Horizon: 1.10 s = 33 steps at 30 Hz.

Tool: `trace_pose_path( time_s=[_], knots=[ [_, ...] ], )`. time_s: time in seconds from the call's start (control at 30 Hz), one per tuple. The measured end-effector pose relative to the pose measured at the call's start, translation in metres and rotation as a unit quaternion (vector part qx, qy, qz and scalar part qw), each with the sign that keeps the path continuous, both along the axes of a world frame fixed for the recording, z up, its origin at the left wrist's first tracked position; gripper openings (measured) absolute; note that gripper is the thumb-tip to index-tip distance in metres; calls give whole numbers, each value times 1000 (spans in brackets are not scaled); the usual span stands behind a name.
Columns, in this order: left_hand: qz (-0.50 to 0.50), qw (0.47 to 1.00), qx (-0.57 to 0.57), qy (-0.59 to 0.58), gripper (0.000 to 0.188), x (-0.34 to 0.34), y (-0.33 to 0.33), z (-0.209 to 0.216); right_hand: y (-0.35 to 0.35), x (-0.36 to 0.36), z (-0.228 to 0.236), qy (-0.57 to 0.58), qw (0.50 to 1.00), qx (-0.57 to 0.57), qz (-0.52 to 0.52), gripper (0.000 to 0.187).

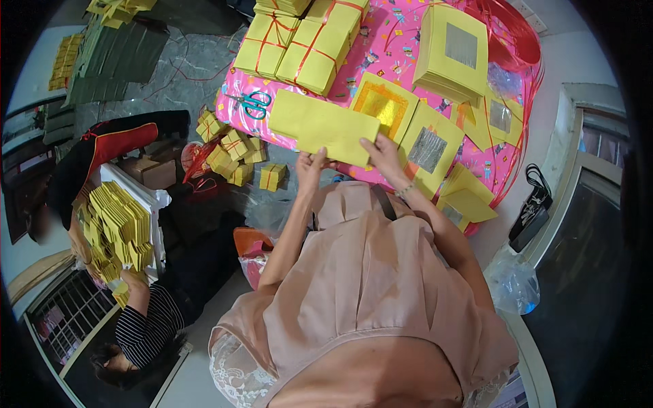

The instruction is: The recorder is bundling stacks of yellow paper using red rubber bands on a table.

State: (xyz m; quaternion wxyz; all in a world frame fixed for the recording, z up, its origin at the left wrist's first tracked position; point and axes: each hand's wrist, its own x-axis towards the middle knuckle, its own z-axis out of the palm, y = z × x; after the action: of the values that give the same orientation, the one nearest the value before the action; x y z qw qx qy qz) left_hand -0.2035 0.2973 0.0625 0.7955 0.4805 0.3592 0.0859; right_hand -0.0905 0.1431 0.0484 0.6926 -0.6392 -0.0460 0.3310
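Observation:
A folded yellow paper sheet (320, 124) is held between my two hands above the table's near edge. My left hand (313, 170) pinches its lower edge, with fingertips partly hidden behind. At the lower right corner, my right hand (385, 160) grips it, thumb on top. Beside its right end lies yellow paper with a shiny gold square (381, 112), partly covered by the sheet. To the right of my right hand is yellow paper with a silver square (427, 149). Teal-handled scissors (253, 105) lie by the sheet's far left corner.
Red-tied yellow paper bundles (313, 58) and a tall paper stack (450, 54) stand on the pink patterned tablecloth (384, 41). Red ribbon (507, 47) hangs at the right. Small bundles (235, 149) lie low at the left. Two people work around piled yellow packets (122, 211).

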Motion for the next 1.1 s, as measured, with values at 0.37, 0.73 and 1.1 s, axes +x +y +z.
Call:
trace_pose_path(
  time_s=[0.37,0.73,1.1],
  knots=[
    [132,985,106,7,20,3,84,-44,92,28,-21,73,979,-107,155,30],
    [170,965,162,117,36,18,84,-76,93,33,-60,-16,958,-212,192,33],
    [126,887,362,259,65,20,83,-70,-22,38,-18,-287,905,-260,174,31]
  ],
)
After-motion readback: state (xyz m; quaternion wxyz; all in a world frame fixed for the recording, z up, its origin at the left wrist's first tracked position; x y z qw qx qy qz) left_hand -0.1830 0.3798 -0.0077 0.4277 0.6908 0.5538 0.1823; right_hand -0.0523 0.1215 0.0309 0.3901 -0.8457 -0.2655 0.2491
